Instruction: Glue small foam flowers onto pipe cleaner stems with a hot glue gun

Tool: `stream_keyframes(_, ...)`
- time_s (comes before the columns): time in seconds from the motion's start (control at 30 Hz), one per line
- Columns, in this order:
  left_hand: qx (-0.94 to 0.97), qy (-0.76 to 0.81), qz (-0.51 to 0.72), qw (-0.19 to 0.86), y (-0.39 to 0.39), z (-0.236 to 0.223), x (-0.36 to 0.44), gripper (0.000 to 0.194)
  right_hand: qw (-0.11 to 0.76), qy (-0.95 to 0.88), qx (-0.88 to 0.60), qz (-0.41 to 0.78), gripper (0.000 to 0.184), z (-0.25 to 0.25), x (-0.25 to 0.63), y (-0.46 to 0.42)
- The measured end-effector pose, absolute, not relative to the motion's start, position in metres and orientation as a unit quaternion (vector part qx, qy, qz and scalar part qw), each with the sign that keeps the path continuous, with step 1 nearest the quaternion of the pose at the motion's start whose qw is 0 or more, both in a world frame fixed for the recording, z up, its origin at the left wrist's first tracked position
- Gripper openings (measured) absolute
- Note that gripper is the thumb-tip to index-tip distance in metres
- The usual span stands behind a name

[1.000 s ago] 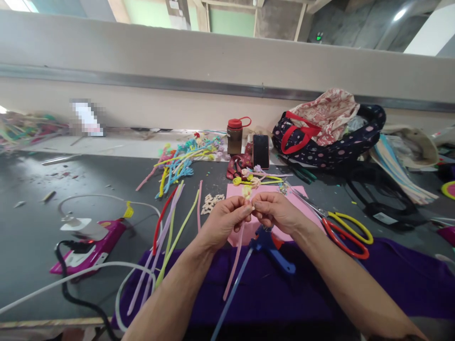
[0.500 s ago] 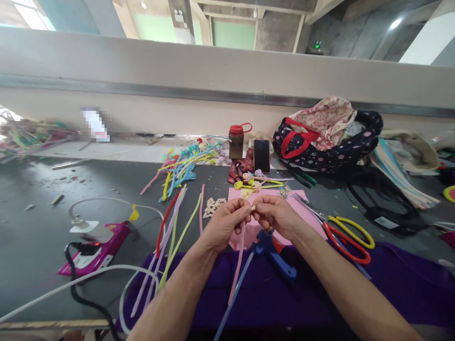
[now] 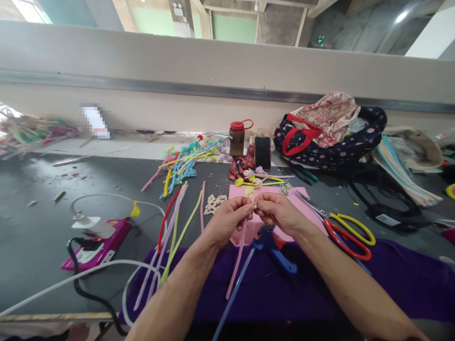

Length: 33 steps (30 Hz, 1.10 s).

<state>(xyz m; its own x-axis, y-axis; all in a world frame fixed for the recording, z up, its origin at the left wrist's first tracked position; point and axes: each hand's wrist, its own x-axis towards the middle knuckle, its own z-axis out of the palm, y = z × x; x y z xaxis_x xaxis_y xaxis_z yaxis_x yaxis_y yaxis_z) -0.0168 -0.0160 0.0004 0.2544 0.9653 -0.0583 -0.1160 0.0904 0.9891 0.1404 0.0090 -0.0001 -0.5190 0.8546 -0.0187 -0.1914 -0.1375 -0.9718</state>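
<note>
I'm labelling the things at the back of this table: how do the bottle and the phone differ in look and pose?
The bottle is rounded and brownish; the phone is a flat slab with a dark screen. The bottle has a red lid with a loop; the phone has neither. The bottle stands on its base, while the phone looks propped up on edge. Both are upright.
</note>
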Motion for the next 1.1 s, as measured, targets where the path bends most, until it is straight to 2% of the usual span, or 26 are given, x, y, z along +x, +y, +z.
stream_keyframes(0.17, 0.515, 0.415, 0.444, 0.605, -0.017, 0.002, -0.016, 0.023, 0.360, -0.519, -0.302, 0.713, 0.020, 0.000, 0.141, 0.013)
stream_keyframes(0.23, 0.508, 0.416, 0.443, 0.610, -0.017, 0.003, -0.016, 0.024, 0.350, -0.553, -0.343, 0.674, 0.022, 0.004, 0.146, 0.008)
stream_keyframes(0.3, 0.493, 0.409, 0.449, 0.624, -0.017, 0.004, -0.019, 0.024, 0.336, -0.628, -0.409, 0.571, 0.026, 0.008, 0.155, -0.005)
stream_keyframes(0.37, 0.467, 0.395, 0.463, 0.641, -0.016, 0.004, -0.021, 0.024, 0.300, -0.718, -0.477, 0.409, 0.026, 0.008, 0.165, -0.027)
stream_keyframes(0.4, 0.454, 0.387, 0.471, 0.650, -0.016, 0.004, -0.023, 0.024, 0.262, -0.762, -0.501, 0.316, 0.025, 0.006, 0.170, -0.039)
stream_keyframes(0.47, 0.432, 0.373, 0.480, 0.667, -0.016, 0.005, -0.025, 0.025, 0.185, -0.799, -0.551, 0.155, 0.037, -0.002, 0.177, -0.060)
stream_keyframes(0.5, 0.425, 0.367, 0.480, 0.674, -0.016, 0.005, -0.026, 0.026, 0.148, -0.804, -0.566, 0.101, 0.041, -0.006, 0.178, -0.068)
stream_keyframes(0.6, 0.411, 0.346, 0.484, 0.691, -0.016, 0.005, -0.026, 0.024, 0.070, -0.809, -0.582, 0.038, 0.034, -0.016, 0.176, -0.077)
stream_keyframes(0.7, 0.389, 0.311, 0.489, 0.716, -0.016, 0.005, -0.026, 0.021, 0.068, -0.809, -0.581, 0.054, 0.020, -0.016, 0.171, -0.070)
stream_keyframes(0.8, 0.361, 0.270, 0.484, 0.749, -0.016, 0.004, -0.025, 0.021, 0.137, -0.784, -0.589, 0.138, 0.012, -0.012, 0.177, -0.064)
stream_keyframes(0.93, 0.345, 0.244, 0.467, 0.777, -0.019, 0.004, -0.023, 0.020, 0.299, -0.710, -0.526, 0.360, 0.019, -0.013, 0.197, -0.064)
stream_keyframes(1.03, 0.334, 0.235, 0.473, 0.781, -0.022, 0.004, -0.020, 0.021, 0.426, -0.594, -0.411, 0.545, 0.032, -0.013, 0.202, -0.068)
stream_keyframes(1.1, 0.331, 0.227, 0.475, 0.783, -0.023, 0.004, -0.019, 0.022, 0.476, -0.530, -0.332, 0.618, 0.040, -0.009, 0.197, -0.071)
